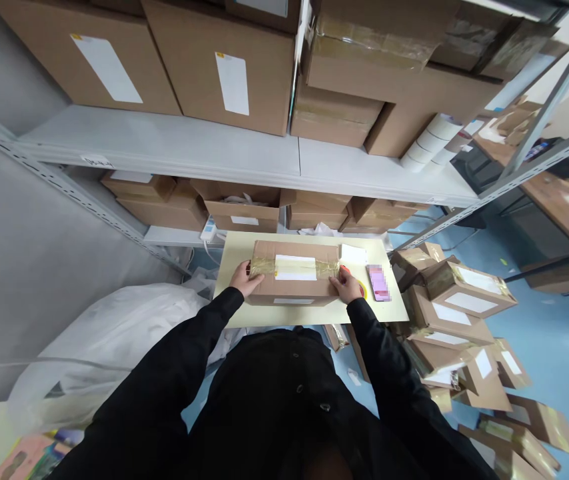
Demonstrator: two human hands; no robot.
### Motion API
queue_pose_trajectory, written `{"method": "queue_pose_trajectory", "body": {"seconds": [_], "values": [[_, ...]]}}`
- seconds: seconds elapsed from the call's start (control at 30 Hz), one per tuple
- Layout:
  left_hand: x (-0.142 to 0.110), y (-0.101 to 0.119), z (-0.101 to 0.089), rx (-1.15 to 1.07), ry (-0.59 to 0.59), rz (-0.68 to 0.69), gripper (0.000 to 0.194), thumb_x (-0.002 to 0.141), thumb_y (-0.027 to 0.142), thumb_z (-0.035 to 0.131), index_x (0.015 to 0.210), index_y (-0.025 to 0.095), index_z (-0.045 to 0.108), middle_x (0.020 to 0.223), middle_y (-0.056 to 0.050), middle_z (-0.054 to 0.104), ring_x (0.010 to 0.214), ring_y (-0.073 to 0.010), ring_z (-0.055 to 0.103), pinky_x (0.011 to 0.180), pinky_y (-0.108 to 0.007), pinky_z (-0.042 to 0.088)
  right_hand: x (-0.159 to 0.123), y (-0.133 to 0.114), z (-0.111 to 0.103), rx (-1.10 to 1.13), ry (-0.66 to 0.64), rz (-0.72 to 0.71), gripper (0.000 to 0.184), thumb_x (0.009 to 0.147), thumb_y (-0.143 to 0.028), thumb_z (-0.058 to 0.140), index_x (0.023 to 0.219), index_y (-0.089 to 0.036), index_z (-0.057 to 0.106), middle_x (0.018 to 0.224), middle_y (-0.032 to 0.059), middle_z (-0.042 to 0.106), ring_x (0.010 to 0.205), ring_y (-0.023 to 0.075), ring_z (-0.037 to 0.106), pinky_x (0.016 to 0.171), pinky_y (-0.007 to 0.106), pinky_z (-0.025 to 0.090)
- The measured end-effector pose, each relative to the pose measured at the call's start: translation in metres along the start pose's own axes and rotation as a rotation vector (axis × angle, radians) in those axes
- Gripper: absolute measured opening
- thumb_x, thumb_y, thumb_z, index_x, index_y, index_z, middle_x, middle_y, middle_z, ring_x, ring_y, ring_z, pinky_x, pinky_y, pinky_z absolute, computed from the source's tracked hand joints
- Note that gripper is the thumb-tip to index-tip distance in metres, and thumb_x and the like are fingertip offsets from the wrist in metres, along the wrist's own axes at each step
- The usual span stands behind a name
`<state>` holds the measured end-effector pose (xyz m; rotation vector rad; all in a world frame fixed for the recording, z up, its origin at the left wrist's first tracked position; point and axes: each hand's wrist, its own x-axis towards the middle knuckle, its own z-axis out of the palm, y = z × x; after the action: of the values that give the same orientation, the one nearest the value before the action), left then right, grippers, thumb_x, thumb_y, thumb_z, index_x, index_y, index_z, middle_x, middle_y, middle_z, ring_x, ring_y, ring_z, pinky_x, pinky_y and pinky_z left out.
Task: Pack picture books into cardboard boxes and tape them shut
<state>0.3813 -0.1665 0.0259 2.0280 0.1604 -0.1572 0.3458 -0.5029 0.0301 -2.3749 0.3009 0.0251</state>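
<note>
A taped cardboard box (294,288) lies on a small cream table (232,267) in front of me. Clear yellowish tape runs along its top, and a white label (295,267) sits across the tape. My left hand (247,279) grips the box's left end, thumb on top and fingers round the side. At the right end my right hand (346,285) holds the box the same way. Close by my right hand is a roll of yellow tape (363,289), partly covered by it. A phone (378,283) and some white labels (353,254) lie further right.
A metal shelf (189,150) with large cartons (234,67) stands behind the table. White rolls (429,143) stand on its right end. Several taped boxes (469,287) are piled on the floor at right. White plastic sacking (114,333) bulges at left.
</note>
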Motion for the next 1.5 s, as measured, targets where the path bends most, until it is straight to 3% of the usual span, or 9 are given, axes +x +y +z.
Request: {"method": "queue_pose_trajectory", "body": {"seconds": [0.2,0.3,0.47,0.63,0.8,1.0,1.2,1.33,1.5], "values": [[0.000,-0.010,0.004,-0.017,-0.010,0.046,0.062,0.065,0.032,0.070,0.119,0.011,0.049,0.115,-0.016,0.055,0.102,-0.0255,0.058,0.085,-0.037,0.051,0.009,0.005,0.007,0.097,0.052,0.069,0.065,0.077,-0.042,0.058,0.134,-0.013,0.047,0.120,0.0132,0.062,0.105,0.0238,0.059,0.095,0.040,0.045],[0.002,-0.012,0.010,-0.026,-0.015,0.051,0.064,0.069,0.034,0.068,0.125,0.012,0.046,0.121,-0.017,0.048,0.105,-0.0255,0.057,0.081,-0.037,0.053,0.009,0.007,0.009,0.114,0.095,0.067,0.061,0.078,-0.040,0.058,0.134,-0.016,0.049,0.122,0.0121,0.062,0.108,0.0236,0.059,0.097,0.039,0.044],[0.007,-0.008,0.019,0.111,0.045,0.079,0.058,0.076,0.030,0.060,0.128,0.009,0.044,0.119,-0.018,0.049,0.111,-0.0266,0.054,0.097,-0.041,0.045,0.011,0.005,0.009,0.065,0.135,0.074,0.056,0.082,-0.039,0.053,0.133,-0.016,0.049,0.122,0.0131,0.062,0.110,0.0251,0.059,0.096,0.041,0.044],[-0.002,0.000,0.015,0.333,0.183,0.270,0.057,0.078,0.031,0.057,0.130,0.009,0.044,0.127,-0.020,0.043,0.124,-0.0303,0.042,0.104,-0.044,0.036,0.007,-0.002,0.005,-0.013,0.152,0.025,0.051,0.086,-0.038,0.044,0.130,-0.014,0.050,0.122,0.0150,0.060,0.109,0.0250,0.058,0.097,0.042,0.042],[-0.020,0.021,0.010,0.649,0.090,0.373,0.037,0.078,0.039,0.058,0.108,0.019,0.064,0.122,-0.014,0.053,0.116,-0.0334,0.046,0.095,-0.048,0.037,-0.002,-0.006,-0.001,-0.135,0.212,-0.103,0.045,0.084,-0.041,0.045,0.116,-0.012,0.059,0.109,0.0168,0.061,0.104,0.0276,0.057,0.093,0.043,0.044],[-0.024,0.046,0.011,0.783,0.091,0.245,0.028,0.081,0.041,0.053,0.098,0.024,0.067,0.118,-0.009,0.059,0.111,-0.0298,0.050,0.093,-0.047,0.034,0.002,-0.004,-0.007,-0.168,0.175,-0.154,0.033,0.086,-0.036,0.044,0.105,-0.016,0.062,0.101,0.0129,0.061,0.097,0.0248,0.058,0.088,0.040,0.046],[-0.020,0.069,0.016,0.890,0.060,0.135,0.035,0.078,0.047,0.054,0.102,0.023,0.065,0.121,-0.011,0.058,0.111,-0.0333,0.049,0.097,-0.057,0.026,0.011,0.001,-0.017,-0.111,0.076,-0.195,0.033,0.085,-0.038,0.049,0.108,-0.018,0.063,0.103,0.0110,0.061,0.100,0.0238,0.058,0.089,0.039,0.047],[-0.009,0.094,0.031,0.936,0.046,0.172,0.043,0.078,0.049,0.053,0.110,0.022,0.062,0.120,-0.012,0.059,0.112,-0.0331,0.050,0.098,-0.053,0.030,0.029,0.023,-0.036,0.020,0.029,-0.163,0.037,0.085,-0.039,0.049,0.112,-0.017,0.062,0.109,0.0115,0.061,0.092,0.0207,0.062,0.085,0.037,0.050],[0.014,0.124,0.069,0.954,-0.030,0.226,0.045,0.078,0.048,0.054,0.114,0.022,0.061,0.120,-0.010,0.059,0.109,-0.0315,0.053,0.093,-0.045,0.038,0.053,0.072,-0.055,-0.003,0.007,-0.030,0.032,0.082,-0.029,0.055,0.109,-0.014,0.063,0.106,0.0120,0.065,0.084,0.0201,0.064,0.079,0.036,0.052]]}}
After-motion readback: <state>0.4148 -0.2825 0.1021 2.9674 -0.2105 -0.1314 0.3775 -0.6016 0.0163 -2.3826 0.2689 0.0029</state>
